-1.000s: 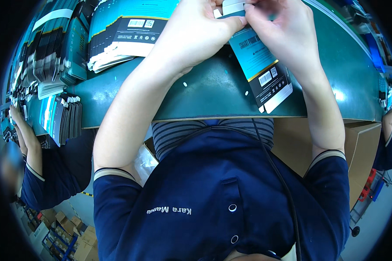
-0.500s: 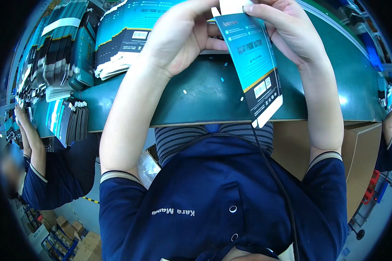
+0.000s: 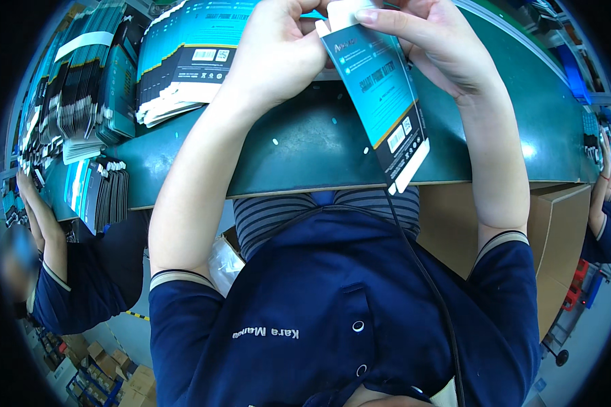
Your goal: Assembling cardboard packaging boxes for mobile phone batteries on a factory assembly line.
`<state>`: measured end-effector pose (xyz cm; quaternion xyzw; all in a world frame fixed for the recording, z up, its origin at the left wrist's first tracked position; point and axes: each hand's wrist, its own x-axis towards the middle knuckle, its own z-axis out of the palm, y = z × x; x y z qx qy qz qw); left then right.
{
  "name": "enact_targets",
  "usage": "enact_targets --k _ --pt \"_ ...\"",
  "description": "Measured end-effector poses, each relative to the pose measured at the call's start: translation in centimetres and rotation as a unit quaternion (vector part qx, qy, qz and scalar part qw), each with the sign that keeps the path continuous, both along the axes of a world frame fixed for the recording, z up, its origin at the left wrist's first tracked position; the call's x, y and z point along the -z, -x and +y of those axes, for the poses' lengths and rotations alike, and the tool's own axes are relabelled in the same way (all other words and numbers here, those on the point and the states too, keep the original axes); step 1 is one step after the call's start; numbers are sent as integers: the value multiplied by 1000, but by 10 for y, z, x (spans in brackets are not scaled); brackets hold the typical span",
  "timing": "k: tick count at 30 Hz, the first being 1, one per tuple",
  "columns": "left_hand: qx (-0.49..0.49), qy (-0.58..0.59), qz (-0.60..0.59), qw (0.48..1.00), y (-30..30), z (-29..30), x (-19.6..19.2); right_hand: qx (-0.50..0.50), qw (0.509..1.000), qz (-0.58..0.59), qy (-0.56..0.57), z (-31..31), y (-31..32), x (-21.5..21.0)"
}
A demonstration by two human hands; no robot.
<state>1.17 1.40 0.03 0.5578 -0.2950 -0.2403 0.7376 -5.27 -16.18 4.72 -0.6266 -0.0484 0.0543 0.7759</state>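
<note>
A flat-sided teal and black phone battery box (image 3: 380, 88) hangs tilted above the green table, its white end flaps standing out at top and bottom. My right hand (image 3: 441, 47) grips its upper right side, thumb laid on the white top flap (image 3: 343, 12). Against the upper left edge of the box is my left hand (image 3: 278, 51), its fingers curled in. Its fingertips are partly hidden behind the box and cut by the picture's top, so what they hold cannot be made out.
Overlapping flat boxes (image 3: 190, 61) lie at the far left, beside a banded stack (image 3: 88, 74). A smaller bundle (image 3: 102, 193) sits at the table's left edge. Small white bits dot the green table (image 3: 299, 152). A cardboard carton (image 3: 557, 230) stands below right. Co-workers are at both sides.
My left fingers, stretched beside the box before, are now curled in near its top flap. The box has shifted slightly left in the picture. My right thumb stays on the flap.
</note>
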Motion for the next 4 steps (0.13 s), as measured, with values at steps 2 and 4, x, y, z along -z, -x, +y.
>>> enact_targets --k 2,4 --pt "-12 -6 9 1000 -2 1 4 1 1000 12 26 -1 -2 -2" --pt "12 -38 40 998 -10 5 7 18 999 18 26 -3 -1 -3"
